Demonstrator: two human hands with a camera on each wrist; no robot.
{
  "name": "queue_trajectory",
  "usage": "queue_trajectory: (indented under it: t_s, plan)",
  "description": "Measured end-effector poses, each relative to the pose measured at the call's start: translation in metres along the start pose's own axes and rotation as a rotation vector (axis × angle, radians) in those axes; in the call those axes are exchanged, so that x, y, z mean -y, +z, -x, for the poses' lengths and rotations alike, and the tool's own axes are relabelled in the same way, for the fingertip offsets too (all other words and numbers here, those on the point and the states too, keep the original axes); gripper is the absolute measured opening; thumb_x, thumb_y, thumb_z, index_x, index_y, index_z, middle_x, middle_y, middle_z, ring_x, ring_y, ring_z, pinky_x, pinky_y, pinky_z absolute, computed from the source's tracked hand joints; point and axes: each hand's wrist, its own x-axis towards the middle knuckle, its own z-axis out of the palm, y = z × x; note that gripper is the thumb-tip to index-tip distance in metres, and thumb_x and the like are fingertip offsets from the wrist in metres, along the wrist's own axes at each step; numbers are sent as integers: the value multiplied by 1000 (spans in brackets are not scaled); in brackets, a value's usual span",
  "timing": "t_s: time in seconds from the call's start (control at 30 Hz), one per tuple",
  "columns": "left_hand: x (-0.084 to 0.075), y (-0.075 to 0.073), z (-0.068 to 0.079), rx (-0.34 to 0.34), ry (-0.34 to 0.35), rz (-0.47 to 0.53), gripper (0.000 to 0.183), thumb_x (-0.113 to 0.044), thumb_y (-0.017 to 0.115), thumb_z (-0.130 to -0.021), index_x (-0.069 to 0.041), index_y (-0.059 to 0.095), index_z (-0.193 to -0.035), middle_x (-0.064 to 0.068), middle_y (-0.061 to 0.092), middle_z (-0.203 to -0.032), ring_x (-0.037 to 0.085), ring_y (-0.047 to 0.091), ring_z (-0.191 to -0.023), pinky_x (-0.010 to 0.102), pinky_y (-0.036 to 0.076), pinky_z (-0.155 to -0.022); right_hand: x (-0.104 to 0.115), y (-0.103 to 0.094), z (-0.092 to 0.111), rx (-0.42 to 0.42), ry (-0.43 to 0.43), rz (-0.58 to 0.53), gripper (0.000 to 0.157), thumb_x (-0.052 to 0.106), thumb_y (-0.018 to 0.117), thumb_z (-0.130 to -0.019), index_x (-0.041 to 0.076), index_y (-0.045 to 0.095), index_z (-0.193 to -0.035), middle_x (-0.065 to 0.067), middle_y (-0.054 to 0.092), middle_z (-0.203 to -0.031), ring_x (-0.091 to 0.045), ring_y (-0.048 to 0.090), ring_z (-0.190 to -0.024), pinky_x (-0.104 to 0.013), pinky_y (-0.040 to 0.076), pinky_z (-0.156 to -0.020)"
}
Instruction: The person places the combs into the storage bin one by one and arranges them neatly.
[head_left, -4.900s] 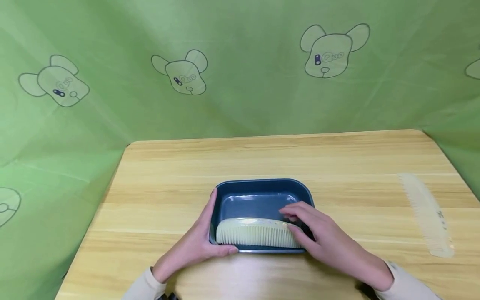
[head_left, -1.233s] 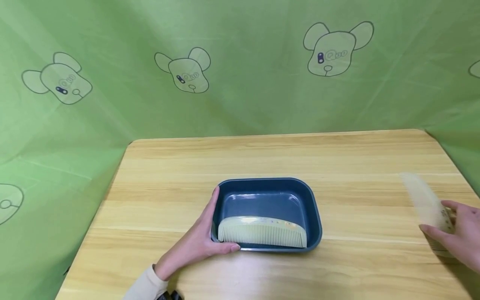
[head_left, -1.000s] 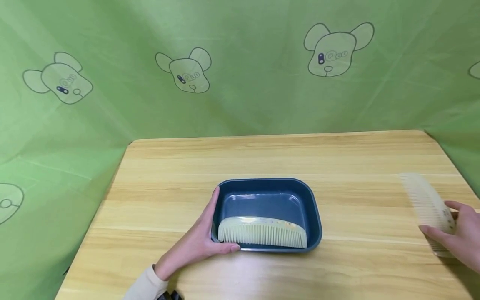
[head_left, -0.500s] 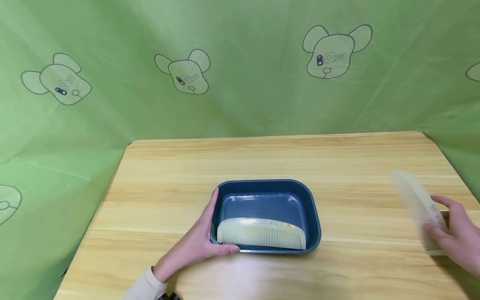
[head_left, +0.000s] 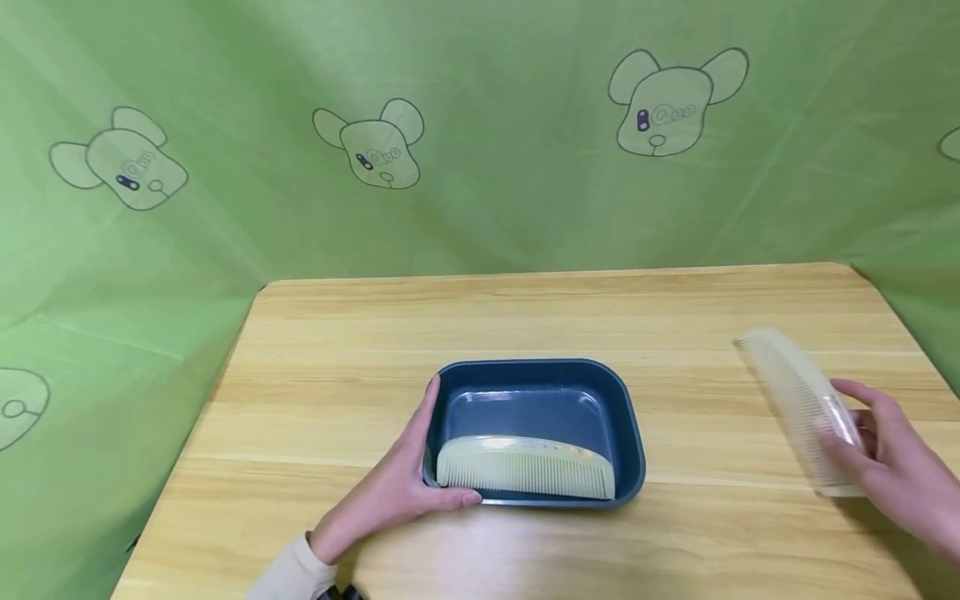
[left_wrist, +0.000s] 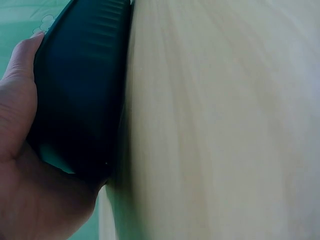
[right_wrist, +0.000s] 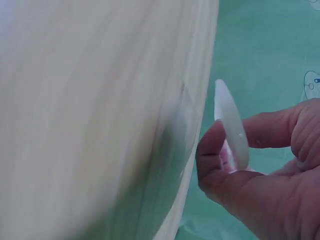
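A dark blue rectangular tray (head_left: 540,400) stands mid-table, with a pale, cream-coloured comb (head_left: 525,468) leaning inside along its front wall, teeth down. My left hand (head_left: 397,475) grips the tray's front left corner, thumb along the front rim and fingers on the left side; the left wrist view shows the hand (left_wrist: 30,150) round the tray's wall (left_wrist: 82,90). To the right, my right hand (head_left: 892,458) pinches a second pale comb (head_left: 795,392) by its spine, lifted off the table and tilted. Seen by the right wrist camera, this comb (right_wrist: 232,125) is edge-on between thumb and fingers.
The light wooden table (head_left: 337,358) has its back edge against a green cloth (head_left: 510,208) printed with bear heads. The cloth also closes in both sides.
My right hand has taken hold of the second comb, raised it from the table and carried it left. My left hand and the tray stay put, the first comb inside.
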Motion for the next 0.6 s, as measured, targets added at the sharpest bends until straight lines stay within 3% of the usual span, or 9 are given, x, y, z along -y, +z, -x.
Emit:
queue_trajectory:
  t_s: [0.1, 0.17, 0.37, 0.6]
  plan:
    - [0, 0, 0, 2, -6, 3, 145, -39, 100, -81, -29, -8, -176, 0, -3, -182, 30, 7, -165, 62, 18, -127, 4, 2, -1, -24, -14, -58, 75, -11, 58, -107, 22, 30, -168, 22, 60, -110, 8, 62, -93, -17, 55, -64]
    - [-1, -1, 1, 3, -12, 6, 144, -39, 100, -81, -29, -8, -176, 0, -3, -182, 30, 7, -165, 62, 18, -127, 9, 4, -2, -32, -28, -89, 73, -11, 59, -107, 27, 36, -165, 25, 61, -112, 9, 63, -95, -14, 55, -67]
    - [-2, -2, 1, 5, -20, 8, 145, -38, 100, -81, -32, -9, -176, 0, -4, -182, 31, 7, -165, 63, 18, -127, 27, 10, -4, -10, -31, -153, 68, -9, 60, -108, 35, 44, -157, 21, 65, -116, 3, 67, -94, -15, 55, -70]
    - [-1, -1, 0, 12, -16, 15, 145, -39, 100, -81, -33, -10, -175, 2, -5, -181, 31, 5, -165, 62, 16, -128, 46, 14, -3, -15, -21, -146, 66, -7, 63, -107, 31, 49, -160, 17, 67, -116, -2, 67, -91, -17, 54, -69]
